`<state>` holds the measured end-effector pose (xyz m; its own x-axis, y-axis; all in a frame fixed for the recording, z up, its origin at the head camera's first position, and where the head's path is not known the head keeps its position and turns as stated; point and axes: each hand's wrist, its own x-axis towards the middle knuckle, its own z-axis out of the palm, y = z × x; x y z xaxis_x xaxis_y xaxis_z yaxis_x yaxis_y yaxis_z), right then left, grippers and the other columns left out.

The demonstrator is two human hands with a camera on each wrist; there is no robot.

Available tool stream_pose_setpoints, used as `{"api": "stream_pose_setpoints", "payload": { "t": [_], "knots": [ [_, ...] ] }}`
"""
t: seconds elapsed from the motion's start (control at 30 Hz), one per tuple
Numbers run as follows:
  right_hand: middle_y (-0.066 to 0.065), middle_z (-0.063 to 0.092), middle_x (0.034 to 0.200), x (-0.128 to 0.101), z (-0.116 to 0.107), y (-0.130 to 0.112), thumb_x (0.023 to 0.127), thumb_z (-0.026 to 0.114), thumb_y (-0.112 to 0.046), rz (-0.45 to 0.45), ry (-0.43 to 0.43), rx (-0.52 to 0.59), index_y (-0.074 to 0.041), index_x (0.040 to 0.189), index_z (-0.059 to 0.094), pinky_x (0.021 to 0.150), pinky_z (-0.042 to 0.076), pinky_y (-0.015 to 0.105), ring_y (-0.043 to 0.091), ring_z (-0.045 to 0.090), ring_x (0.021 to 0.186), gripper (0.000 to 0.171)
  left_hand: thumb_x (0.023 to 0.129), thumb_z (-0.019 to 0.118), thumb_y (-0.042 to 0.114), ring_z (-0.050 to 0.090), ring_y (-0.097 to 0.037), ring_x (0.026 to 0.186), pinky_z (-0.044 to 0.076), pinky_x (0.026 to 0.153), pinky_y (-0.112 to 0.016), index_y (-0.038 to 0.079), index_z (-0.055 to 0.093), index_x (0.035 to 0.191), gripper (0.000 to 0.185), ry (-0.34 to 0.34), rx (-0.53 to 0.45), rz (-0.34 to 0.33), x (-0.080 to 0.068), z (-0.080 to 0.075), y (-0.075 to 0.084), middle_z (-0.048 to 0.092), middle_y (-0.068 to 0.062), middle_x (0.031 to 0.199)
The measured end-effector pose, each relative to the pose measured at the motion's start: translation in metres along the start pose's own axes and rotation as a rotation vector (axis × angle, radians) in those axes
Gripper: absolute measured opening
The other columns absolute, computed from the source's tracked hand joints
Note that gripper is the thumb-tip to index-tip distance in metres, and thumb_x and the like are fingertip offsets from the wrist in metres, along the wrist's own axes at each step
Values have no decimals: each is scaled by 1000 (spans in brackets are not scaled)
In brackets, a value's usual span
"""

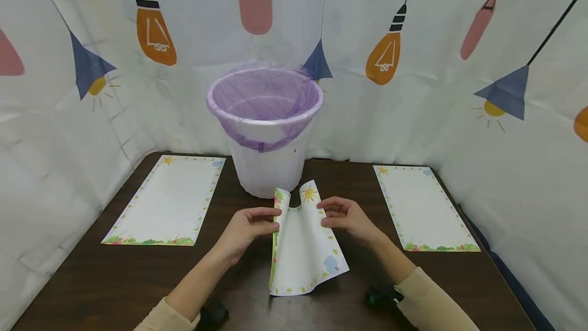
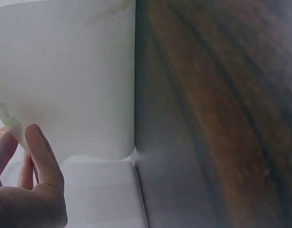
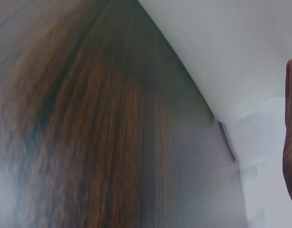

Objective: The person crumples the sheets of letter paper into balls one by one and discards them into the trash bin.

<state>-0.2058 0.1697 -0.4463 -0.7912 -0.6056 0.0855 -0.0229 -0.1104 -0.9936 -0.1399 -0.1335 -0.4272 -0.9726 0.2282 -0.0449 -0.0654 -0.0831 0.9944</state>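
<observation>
Pinched between thumb and fingers of both hands was a decorated sheet: the left hand held its left edge, and the right hand held its right edge, both near the far end of the paper. This sheet was at the middle of the worktop, nearer to the viewer than the bin. Its two sides curved upward and the middle sagged like a channel; whether its near edge touched the wood, I could not tell. A yellow sun was printed at its far right corner, a blue figure at its near right corner, and the flowery green border ran along its left side.

In the left wrist view, the left thumb lay against the paper; the right wrist view showed only a part of the right hand.

Two more sheets lay flat: the left sheet toward the far left corner of the worktop, the right sheet toward the far right corner. Between them, at the far edge, stood the white bin, upright, with a purple liner folded over its rim. Behind hung a white cloth, printed with lamps and bulbs.
</observation>
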Motion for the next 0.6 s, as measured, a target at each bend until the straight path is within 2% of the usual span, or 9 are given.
{"api": "stream_pose_setpoints", "payload": {
  "t": [0.4,0.6],
  "knots": [
    [12,68,120,14,25,4,91,73,5,-41,-145,102,18,134,49,83,59,33,21,69,103,51,91,77,3,69,-19,97,57,87,-35,-12,65,126,40,-13,-5,-25,1,-1,-5,70,-20,114],
    [12,68,118,17,36,4,90,75,3,-39,-191,135,20,135,45,83,58,32,22,69,103,56,91,77,4,69,-19,100,57,89,-34,-11,65,126,40,-10,-13,-44,1,0,-6,71,-16,114]
  ]
}}
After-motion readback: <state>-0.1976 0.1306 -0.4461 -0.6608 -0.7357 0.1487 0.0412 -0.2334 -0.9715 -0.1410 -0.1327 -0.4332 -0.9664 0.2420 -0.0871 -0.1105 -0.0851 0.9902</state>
